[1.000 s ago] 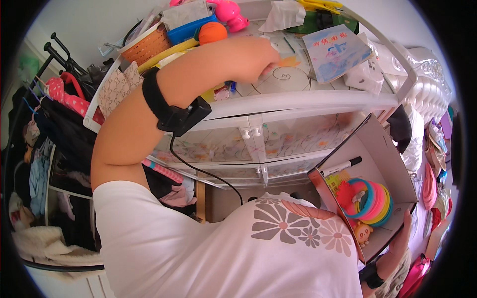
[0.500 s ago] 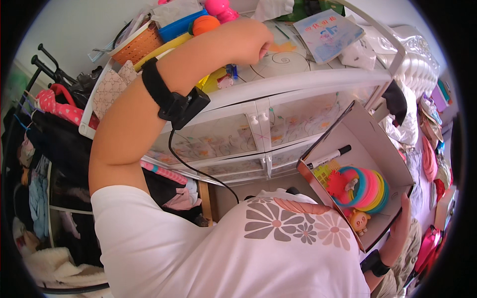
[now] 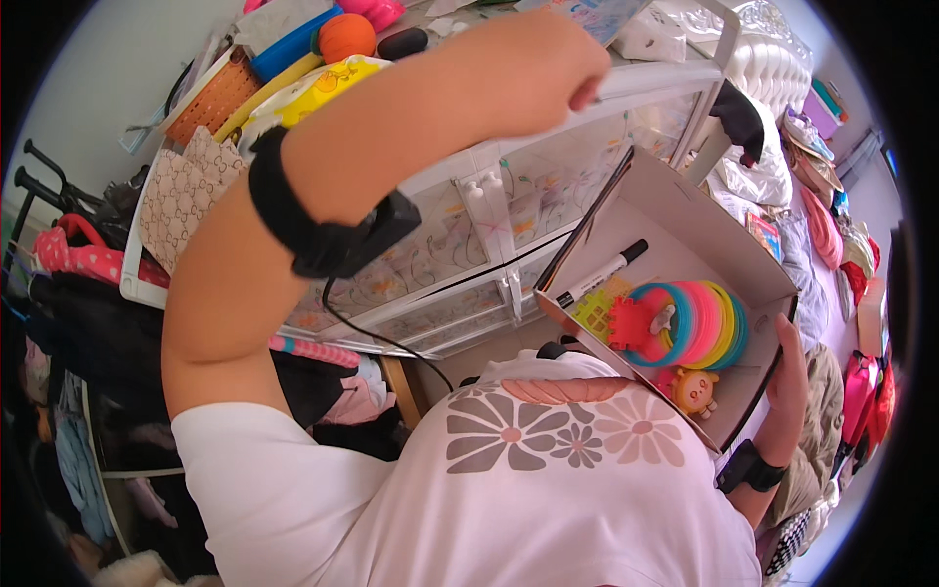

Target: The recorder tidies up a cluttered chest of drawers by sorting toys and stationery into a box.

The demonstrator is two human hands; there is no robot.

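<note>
My right hand (image 3: 788,377) holds an open cardboard box (image 3: 719,210) against my body, its palm and fingers along the right wall. Inside lie a black-and-white marker (image 3: 603,273), a rainbow coil spring (image 3: 696,323), a red jagged-edged piece (image 3: 631,328), a yellow-green grid piece (image 3: 599,309) and a small yellow toy figure (image 3: 695,389). Across the top reaches my left arm. Its hand (image 3: 572,73) is curled closed over the front edge of the white cabinet (image 3: 460,161), up and left of the box. Whatever its fingers hold, if anything, is hidden.
On the cabinet top stand an orange basket (image 3: 213,98), an orange ball (image 3: 346,37), a yellow printed bag (image 3: 318,90) and a blue booklet (image 3: 597,15). Hanging clothes (image 3: 88,342) crowd the left. A bed with clothes (image 3: 831,264) lies right. A cable (image 3: 377,333) trails from my left wristband.
My left hand has drawn back from over the cabinet top to its front edge, moving right toward the box. The view has shifted, and my right hand still holds the box.
</note>
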